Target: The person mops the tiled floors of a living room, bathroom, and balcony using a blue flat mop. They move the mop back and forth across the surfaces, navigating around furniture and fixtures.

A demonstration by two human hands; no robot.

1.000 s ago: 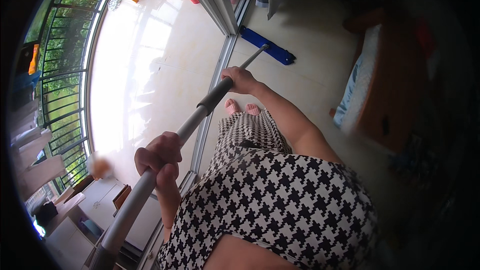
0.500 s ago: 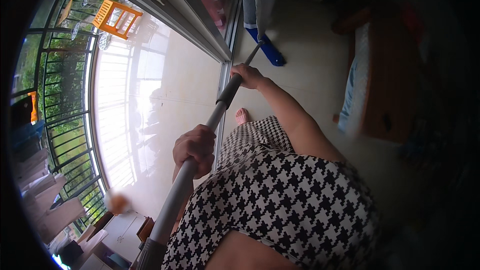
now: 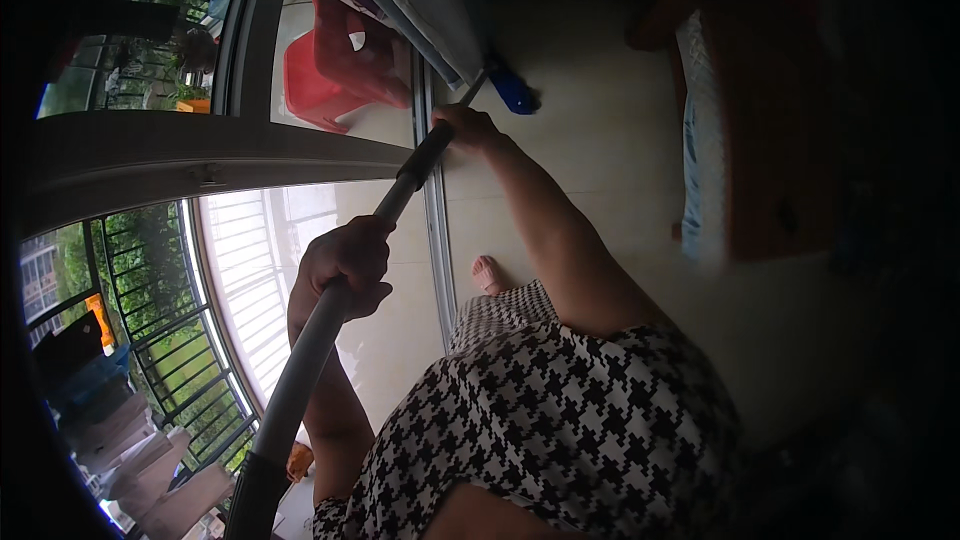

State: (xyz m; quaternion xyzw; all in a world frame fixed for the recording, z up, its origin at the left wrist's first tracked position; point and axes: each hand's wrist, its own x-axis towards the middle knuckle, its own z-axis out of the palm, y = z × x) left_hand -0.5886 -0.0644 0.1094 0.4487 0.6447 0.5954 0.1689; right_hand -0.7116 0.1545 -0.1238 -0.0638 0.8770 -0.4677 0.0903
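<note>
A flat mop with a long grey pole [image 3: 298,365] runs slantwise from the lower left up to the far middle. Its blue head [image 3: 515,92] lies on the floor, partly hidden by the hanging curtain. My left hand [image 3: 345,265] is closed round the middle of the pole. Farther along, my right hand [image 3: 466,126] grips the pole just past its dark sleeve [image 3: 424,155]. Both arms reach forward over my black-and-white patterned clothing [image 3: 560,420].
A grey-blue curtain [image 3: 420,0] hangs beside the sliding door frame [image 3: 150,155]. Behind the glass stands a red plastic chair [image 3: 345,70]. The door track [image 3: 435,240] crosses the floor at my left. A wooden bed [image 3: 770,160] stands at the right, and balcony railings [image 3: 175,310] at the left.
The mop head has slid left and away, further under the curtain. Both hands have shifted left with the pole. The view has turned, bringing the red chair into fuller sight.
</note>
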